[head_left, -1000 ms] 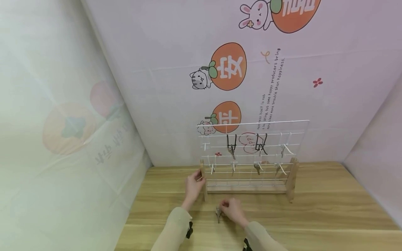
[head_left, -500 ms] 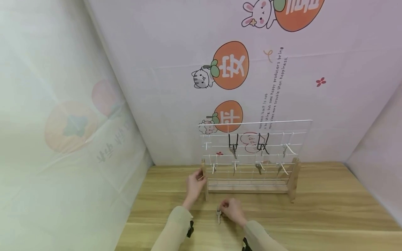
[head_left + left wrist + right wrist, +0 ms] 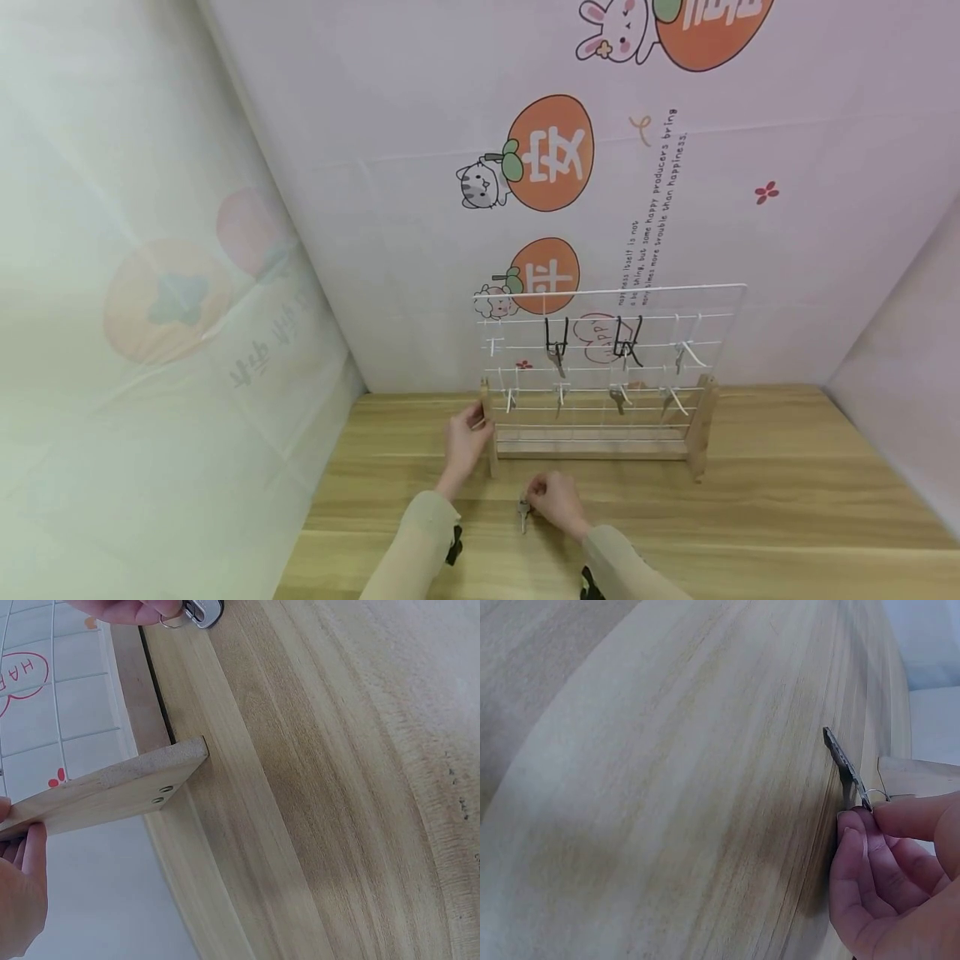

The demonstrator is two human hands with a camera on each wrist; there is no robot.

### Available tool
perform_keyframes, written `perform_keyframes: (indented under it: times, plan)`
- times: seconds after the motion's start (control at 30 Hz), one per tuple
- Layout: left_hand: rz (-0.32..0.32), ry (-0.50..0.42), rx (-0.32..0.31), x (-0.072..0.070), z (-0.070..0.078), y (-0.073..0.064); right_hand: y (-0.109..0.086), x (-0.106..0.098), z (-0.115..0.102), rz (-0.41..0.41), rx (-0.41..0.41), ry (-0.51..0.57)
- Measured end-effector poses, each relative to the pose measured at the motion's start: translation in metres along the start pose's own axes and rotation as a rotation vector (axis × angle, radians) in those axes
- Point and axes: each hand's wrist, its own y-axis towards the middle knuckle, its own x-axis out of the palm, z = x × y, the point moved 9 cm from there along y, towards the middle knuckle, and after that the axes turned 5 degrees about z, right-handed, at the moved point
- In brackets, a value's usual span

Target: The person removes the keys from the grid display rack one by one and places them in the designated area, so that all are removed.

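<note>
My left hand [image 3: 463, 442] holds the left wooden upright [image 3: 488, 442] of a white wire grid rack. In the left wrist view its thumb and fingers [image 3: 31, 859] lie on either side of that wooden board [image 3: 112, 791]. In front of the rack's left part, my right hand [image 3: 557, 502] pinches a small metal key [image 3: 523, 515] by its ring end. From the right wrist the key [image 3: 844, 761] points away from the fingertips, and a thin ring [image 3: 877, 793] shows beside them. Whether the key touches the table cannot be told.
Several white hooks [image 3: 690, 356] and black hooks [image 3: 556, 337] are fixed to the grid, and keys [image 3: 617, 401] hang from some of them. The rack's base bar [image 3: 592, 450] stands on the wood-grain table [image 3: 750, 517], close to a printed white backdrop [image 3: 405, 250].
The key has swung slightly, its tip going a little to the right since the first frame. Both hands keep nearly the same places, and the head view has shifted a little.
</note>
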Motion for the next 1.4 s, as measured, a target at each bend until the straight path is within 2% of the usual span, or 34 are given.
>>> perform_keyframes:
  times: [0.3, 0.57, 0.73, 0.87, 1.2, 1.4]
  plan:
    - [0.008, 0.005, -0.036, 0.0, 0.0, 0.0, 0.0, 0.0, 0.001, -0.013, 0.013, 0.008]
    - [0.001, 0.012, -0.018, 0.002, 0.017, -0.004, 0.001, -0.001, 0.001, -0.024, 0.029, 0.004]
    - [0.005, 0.008, -0.027, 0.001, 0.007, -0.002, 0.001, -0.001, 0.002, -0.019, 0.019, -0.005]
    - [-0.003, 0.001, -0.009, 0.0, 0.002, -0.001, 0.001, -0.001, 0.002, -0.013, 0.005, -0.012]
    - [-0.012, -0.005, -0.017, 0.0, 0.002, -0.001, 0.0, 0.001, 0.004, -0.045, 0.028, -0.017]
    - [-0.012, -0.011, -0.029, 0.0, 0.002, -0.002, 0.0, 0.0, 0.004, -0.044, 0.015, -0.016]
